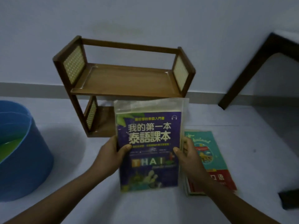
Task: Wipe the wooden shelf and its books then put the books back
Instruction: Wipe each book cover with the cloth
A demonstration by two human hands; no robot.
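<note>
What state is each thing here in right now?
Wooden shelf: upright, top tier bare.
Blue Thai book: held by both hands.
Left hand: grips book's left edge.
Right hand: grips book's right edge.
Teal and red book: lying flat on a stack.
Blue bucket: holds greenish liquid.

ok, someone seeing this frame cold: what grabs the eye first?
The purple Thai textbook in the centre, gripped at its sides by the left hand and right hand. Behind it, against the wall, stands the wooden shelf, its top tier bare. A blue tub with greenish liquid sits far left; more books lie to the right on the floor.
</note>
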